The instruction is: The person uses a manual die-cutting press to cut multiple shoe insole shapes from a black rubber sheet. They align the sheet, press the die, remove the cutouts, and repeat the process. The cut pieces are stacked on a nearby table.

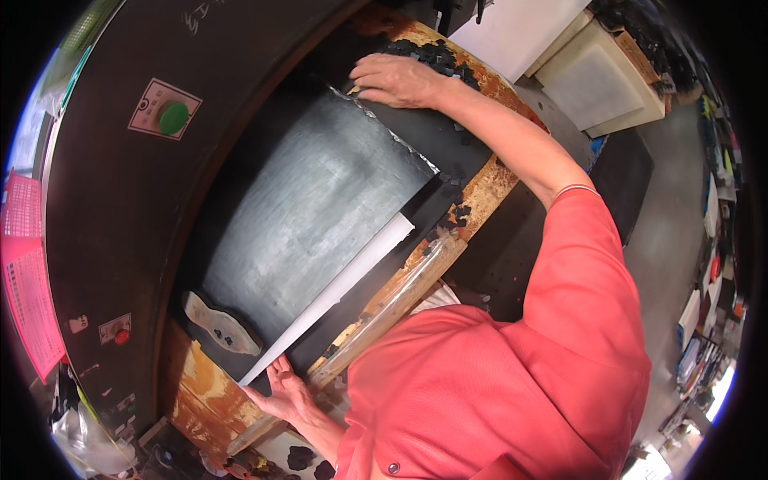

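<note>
A dark grey sheet (304,216) with a dull sheen lies on a black work surface under a dark machine body. Its far edge looks ragged and pale. Along its near side runs a long white folded strip (344,280), narrowing to the lower left. My left hand (286,394) is at that narrow end, palm upward, thumb and fingers apart, touching the strip's edge. Past the sheet's far edge, my right hand (396,82) rests low over the black surface, fingers stretched toward the machine, beside black scraps (432,56). Nothing shows in its grip.
A flat, pale-topped pad with a wavy outline (222,324) lies by the sheet's lower left corner. The machine carries a green button (173,118) and a red one (122,337). A worn wooden rail (400,296) borders the bench in front of me. White boxes (600,76) stand at the upper right.
</note>
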The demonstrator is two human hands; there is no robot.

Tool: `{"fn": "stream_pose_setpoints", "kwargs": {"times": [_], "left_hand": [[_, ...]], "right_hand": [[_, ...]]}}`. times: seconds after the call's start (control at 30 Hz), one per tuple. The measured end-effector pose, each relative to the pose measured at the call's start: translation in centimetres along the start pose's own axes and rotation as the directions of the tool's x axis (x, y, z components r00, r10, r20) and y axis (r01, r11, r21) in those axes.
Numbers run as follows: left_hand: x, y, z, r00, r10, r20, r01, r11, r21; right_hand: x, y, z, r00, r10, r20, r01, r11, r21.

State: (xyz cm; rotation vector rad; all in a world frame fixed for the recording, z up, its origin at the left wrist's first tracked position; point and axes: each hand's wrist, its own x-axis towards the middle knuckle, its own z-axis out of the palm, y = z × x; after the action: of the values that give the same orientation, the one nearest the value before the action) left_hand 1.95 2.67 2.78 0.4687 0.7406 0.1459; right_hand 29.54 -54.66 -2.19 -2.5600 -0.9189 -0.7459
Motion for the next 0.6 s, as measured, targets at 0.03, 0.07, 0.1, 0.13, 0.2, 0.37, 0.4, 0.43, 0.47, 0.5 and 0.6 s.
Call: {"fn": "stream_pose_setpoints", "kwargs": {"times": [0.03,0.07,0.1,0.13,0.2,0.37,0.4,0.43,0.47,0.5,0.6], "left_hand": [[0.0,0.0,0.0,1.0,0.019,-0.012,-0.019,1.0,0.018],[0.0,-0.1,0.1,1.0,0.019,-0.018,-0.019,1.0,0.012],[0.0,-0.1,0.1,1.0,0.019,-0.024,-0.019,1.0,0.006],[0.0,-0.1,0.1,1.0,0.007,-0.018,-0.007,1.0,-0.001],[0.0,0.0,0.2,0.999,-0.004,-0.034,0.004,1.0,-0.025],[0.1,0.0,0.1,1.0,0.001,-0.026,-0.001,1.0,0.002],[0.0,0.0,0.0,0.999,0.023,-0.047,-0.022,0.999,0.025],[0.1,0.0,0.0,0.999,0.024,-0.042,-0.023,0.999,0.03],[0.1,0.0,0.0,1.0,0.016,-0.026,-0.016,1.0,0.019],[0.1,0.0,0.0,0.999,0.016,-0.031,-0.015,1.0,0.025],[0.4,0.0,0.0,1.0,0.001,-0.03,0.0,1.0,0.014]], "right_hand": [[-0.3,0.4,-0.6,1.0,0.021,-0.002,-0.021,0.999,-0.032],[-0.7,0.9,-1.2,1.0,0.022,-0.016,-0.023,0.998,-0.06],[-1.0,1.2,-1.5,1.0,0.012,-0.02,-0.013,0.997,-0.071],[-1.4,1.7,-1.9,0.999,0.018,-0.03,-0.02,0.997,-0.079],[-2.1,2.1,-2.4,0.989,0.141,0.046,-0.136,0.986,-0.095],[-3.6,1.1,-4.2,0.988,0.149,-0.04,-0.154,0.968,-0.196],[-3.9,0.4,-4.5,0.984,0.175,-0.025,-0.176,0.967,-0.184],[-4.2,-0.4,-4.8,0.982,0.19,-0.001,-0.187,0.965,-0.185],[-4.6,-1.2,-5.1,0.979,0.206,0.001,-0.202,0.963,-0.18],[-4.9,-2.3,-4.9,0.98,0.2,0.004,-0.195,0.96,-0.203],[-5.9,-3.8,-4.4,0.98,0.189,0.064,-0.171,0.963,-0.21]]}}
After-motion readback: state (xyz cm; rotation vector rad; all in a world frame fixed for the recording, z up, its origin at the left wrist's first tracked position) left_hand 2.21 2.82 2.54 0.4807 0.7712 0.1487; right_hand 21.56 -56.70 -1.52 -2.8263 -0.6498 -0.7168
